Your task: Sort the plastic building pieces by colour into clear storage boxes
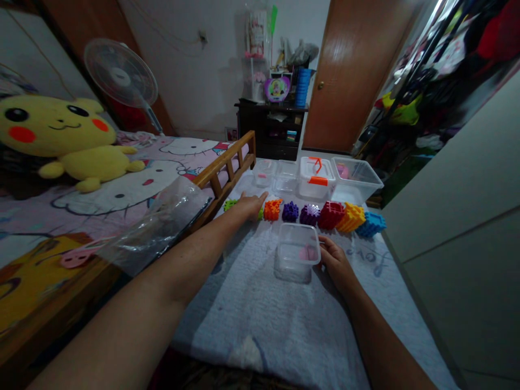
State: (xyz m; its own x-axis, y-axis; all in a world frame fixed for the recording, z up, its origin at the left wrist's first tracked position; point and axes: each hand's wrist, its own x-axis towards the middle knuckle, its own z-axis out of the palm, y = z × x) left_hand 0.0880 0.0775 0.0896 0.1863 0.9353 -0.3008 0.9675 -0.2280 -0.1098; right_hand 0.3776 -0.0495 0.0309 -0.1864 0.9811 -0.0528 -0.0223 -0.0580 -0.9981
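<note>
My right hand grips the right side of a clear square plastic container, its fingers at the rim. A pink patch shows through the container's right part. My left hand reaches over light green interlocking blocks at the left end of a row, with the visible fingers spread apart; part of the green is hidden beneath it. Rightward from there stand orange blocks, dark purple blocks, purple blocks, red blocks, yellow blocks and blue blocks.
Behind the row stand a white-lidded box with orange latches, a large clear bin and smaller clear containers. A wooden bed rail borders the cloth-covered surface on the left. A plastic bag lies by the rail.
</note>
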